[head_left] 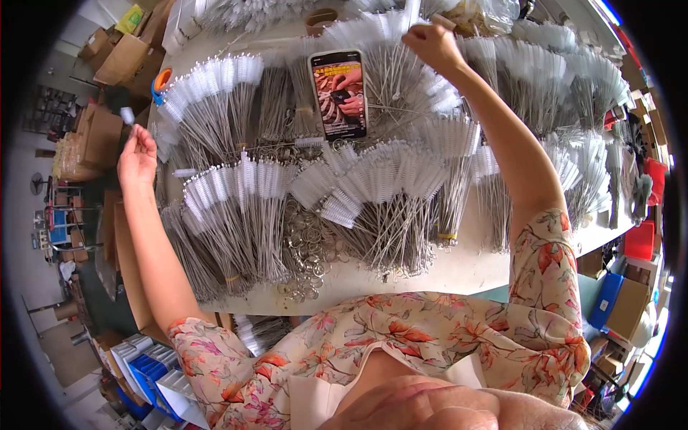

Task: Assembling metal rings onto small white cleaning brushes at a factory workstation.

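While one small white brush [127, 115] sits at the fingertips of the left hand [138, 155], grip pinched narrow on it, past the left edge of the surface [459, 271], the right hand [435, 49] is by the far brush bundles [369, 37], grip curled, can't tell if holding anything. Lit phone [340, 100] among bundles; loose metal rings [309, 251] nearer the person.

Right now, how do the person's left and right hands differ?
Place: the left hand is out at the table's left side; the right hand is over the far brushes.
Pose: the left hand points away from the body; the right hand points more leftward.
Hold: the left hand pinches a small white piece; a white brush head shows beside the right hand, whose grip is unclear.
Shared: both are bare, with curled fingers.
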Demonstrator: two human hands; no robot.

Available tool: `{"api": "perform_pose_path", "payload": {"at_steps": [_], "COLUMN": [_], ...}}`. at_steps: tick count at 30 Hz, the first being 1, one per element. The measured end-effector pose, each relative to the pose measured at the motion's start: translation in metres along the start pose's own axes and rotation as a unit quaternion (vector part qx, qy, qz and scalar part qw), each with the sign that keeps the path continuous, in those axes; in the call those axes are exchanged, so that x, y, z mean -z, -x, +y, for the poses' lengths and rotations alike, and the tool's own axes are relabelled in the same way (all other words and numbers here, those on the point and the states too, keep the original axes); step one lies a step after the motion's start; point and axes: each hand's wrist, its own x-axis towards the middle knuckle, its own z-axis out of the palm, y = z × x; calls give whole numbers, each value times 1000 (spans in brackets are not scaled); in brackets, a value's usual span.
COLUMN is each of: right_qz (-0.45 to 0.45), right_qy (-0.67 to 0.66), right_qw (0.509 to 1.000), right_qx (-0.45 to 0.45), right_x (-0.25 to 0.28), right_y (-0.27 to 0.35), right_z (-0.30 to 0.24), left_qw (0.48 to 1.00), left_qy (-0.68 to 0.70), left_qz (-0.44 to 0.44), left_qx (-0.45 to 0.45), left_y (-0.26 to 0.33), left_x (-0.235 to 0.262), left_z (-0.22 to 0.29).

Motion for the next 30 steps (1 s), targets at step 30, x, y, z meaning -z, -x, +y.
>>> {"api": "perform_pose_path", "payload": {"at_steps": [30], "right_qz": [57], "right_qy": [75], "right_qw": [989], "right_qx": [-111], "right_x": [75], "right_y": [36], "right_z": [80], "left_qw": [865], "left_qy": [-451], "left_qz": [-207], "left_qx": [-75], "left_y": [46], "left_x": [-121], "left_z": [-33]}}
